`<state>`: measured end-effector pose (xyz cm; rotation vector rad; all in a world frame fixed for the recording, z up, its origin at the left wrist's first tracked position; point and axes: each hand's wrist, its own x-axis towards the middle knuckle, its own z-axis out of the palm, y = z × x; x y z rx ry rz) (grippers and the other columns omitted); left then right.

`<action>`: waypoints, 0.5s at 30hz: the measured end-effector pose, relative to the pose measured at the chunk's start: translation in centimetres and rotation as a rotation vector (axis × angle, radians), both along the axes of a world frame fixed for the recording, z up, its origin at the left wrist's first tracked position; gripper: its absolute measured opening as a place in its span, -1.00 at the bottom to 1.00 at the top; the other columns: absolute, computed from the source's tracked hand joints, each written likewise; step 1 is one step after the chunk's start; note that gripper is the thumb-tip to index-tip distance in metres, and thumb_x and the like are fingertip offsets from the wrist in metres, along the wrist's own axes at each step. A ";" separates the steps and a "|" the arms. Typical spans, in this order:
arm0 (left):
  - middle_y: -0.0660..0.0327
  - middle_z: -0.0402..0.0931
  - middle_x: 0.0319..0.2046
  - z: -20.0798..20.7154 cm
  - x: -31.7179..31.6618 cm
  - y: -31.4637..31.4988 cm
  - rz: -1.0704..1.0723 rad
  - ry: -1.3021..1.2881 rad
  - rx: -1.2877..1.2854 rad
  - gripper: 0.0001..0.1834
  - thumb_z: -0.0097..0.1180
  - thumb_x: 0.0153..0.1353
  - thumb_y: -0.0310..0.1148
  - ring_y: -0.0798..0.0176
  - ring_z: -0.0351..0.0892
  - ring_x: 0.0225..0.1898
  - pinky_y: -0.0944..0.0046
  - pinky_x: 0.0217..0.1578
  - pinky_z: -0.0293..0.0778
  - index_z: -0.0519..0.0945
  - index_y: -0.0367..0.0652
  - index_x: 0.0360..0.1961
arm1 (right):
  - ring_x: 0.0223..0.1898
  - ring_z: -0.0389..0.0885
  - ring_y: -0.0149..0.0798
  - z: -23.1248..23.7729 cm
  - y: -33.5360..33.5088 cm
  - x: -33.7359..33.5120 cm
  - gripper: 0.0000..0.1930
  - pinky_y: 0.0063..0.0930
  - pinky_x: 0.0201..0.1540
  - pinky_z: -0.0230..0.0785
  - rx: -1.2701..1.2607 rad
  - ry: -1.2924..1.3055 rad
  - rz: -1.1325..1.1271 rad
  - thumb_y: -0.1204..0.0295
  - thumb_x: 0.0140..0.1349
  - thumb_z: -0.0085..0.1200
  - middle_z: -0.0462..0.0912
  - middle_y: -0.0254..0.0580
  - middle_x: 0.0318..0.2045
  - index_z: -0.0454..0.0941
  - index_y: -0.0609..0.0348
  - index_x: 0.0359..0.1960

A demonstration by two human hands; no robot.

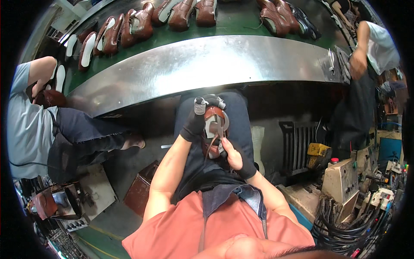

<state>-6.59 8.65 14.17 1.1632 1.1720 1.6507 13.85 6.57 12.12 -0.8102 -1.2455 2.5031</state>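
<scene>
A brown leather lace-up shoe rests on my lap, its opening facing up and its pale lining showing. My left hand, in a black fingerless glove with grey tape on the fingers, is closed round the shoe's far end. My right hand, also gloved, pinches a slim metal tool that reaches into the shoe's opening. The tool's exact kind is hard to make out. A brown lace hangs loose over the shoe's left side.
A steel-edged bench with a green belt spans the front, carrying several brown shoes and white insoles. Co-workers sit at left and right. A control box and cables stand at right.
</scene>
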 end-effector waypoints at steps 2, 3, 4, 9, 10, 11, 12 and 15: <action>0.14 0.60 -0.23 -0.6 0.2 0.2 0.005 0.003 0.023 -0.25 -0.39 0.35 0.22 0.15 0.51 -0.07 0.12 0.07 0.34 0.65 -0.24 -0.31 | -0.33 0.50 -0.45 1.1 -0.4 -0.5 -0.52 -0.54 -0.16 0.36 -0.173 0.020 -0.045 0.08 0.49 -0.39 0.57 -0.27 -0.34 0.45 0.27 -0.10; 0.15 0.60 -0.23 -0.3 0.0 -0.2 0.018 0.019 0.030 -0.26 -0.37 0.35 0.22 0.15 0.51 -0.07 0.12 0.08 0.33 0.65 -0.24 -0.30 | -0.40 0.48 -0.45 1.9 -0.2 -0.2 -0.51 -0.54 -0.24 0.36 -0.228 0.069 -0.004 0.06 0.49 -0.38 0.55 -0.28 -0.41 0.46 0.25 -0.16; 0.15 0.60 -0.24 -0.6 0.0 -0.5 0.032 0.006 0.028 -0.27 -0.36 0.34 0.22 0.15 0.51 -0.07 0.13 0.09 0.33 0.65 -0.24 -0.31 | -0.47 0.45 -0.46 2.7 -0.2 -0.1 -0.51 -0.53 -0.31 0.36 -0.287 0.115 0.037 0.05 0.48 -0.37 0.52 -0.29 -0.48 0.46 0.24 -0.21; 0.13 0.60 -0.24 -1.3 0.3 -0.8 0.035 0.018 -0.043 -0.45 -0.19 0.31 0.04 0.11 0.50 -0.02 0.15 0.14 0.28 0.65 -0.22 -0.34 | -0.39 0.52 0.15 -1.3 -2.5 -1.9 -0.71 -0.20 -0.28 0.36 0.826 -0.393 -0.213 0.28 0.40 -0.19 0.54 0.08 -0.46 0.51 0.25 -0.22; 0.13 0.60 -0.23 -1.7 -0.2 -0.8 0.060 0.119 -0.001 -0.48 -0.18 0.30 0.01 0.10 0.49 0.00 0.14 0.15 0.26 0.65 -0.22 -0.34 | -0.35 0.52 0.15 -1.1 -2.4 -1.9 -0.72 -0.19 -0.26 0.35 0.888 -0.330 -0.207 0.30 0.39 -0.16 0.54 0.10 -0.41 0.51 0.27 -0.20; 0.12 0.60 -0.22 -2.0 -0.6 -1.4 0.036 0.074 0.014 -0.49 -0.18 0.30 -0.01 0.10 0.49 0.00 0.11 0.16 0.26 0.65 -0.22 -0.35 | -0.30 0.52 0.15 -0.5 -2.5 -1.6 -0.73 -0.19 -0.24 0.35 0.948 -0.263 -0.199 0.31 0.37 -0.13 0.54 0.13 -0.36 0.50 0.28 -0.18; 0.11 0.60 -0.21 -1.0 -0.6 -2.9 0.008 0.020 0.011 -0.50 -0.19 0.29 -0.03 0.10 0.49 0.01 0.09 0.17 0.25 0.65 -0.22 -0.36 | -0.25 0.53 0.14 0.1 -3.2 -1.2 -0.74 -0.18 -0.22 0.35 0.988 -0.207 -0.187 0.32 0.36 -0.11 0.54 0.15 -0.31 0.50 0.30 -0.17; 0.07 0.56 -0.08 1.1 0.9 -8.1 -0.059 0.024 0.057 -0.46 -0.27 0.35 0.01 0.03 0.45 0.09 0.03 0.24 0.18 0.60 -0.23 -0.18 | -0.14 0.50 0.14 -1.2 -4.5 3.9 -0.72 -0.12 -0.16 0.37 1.021 -0.211 0.169 0.42 0.17 0.07 0.49 0.16 -0.17 0.47 0.36 -0.14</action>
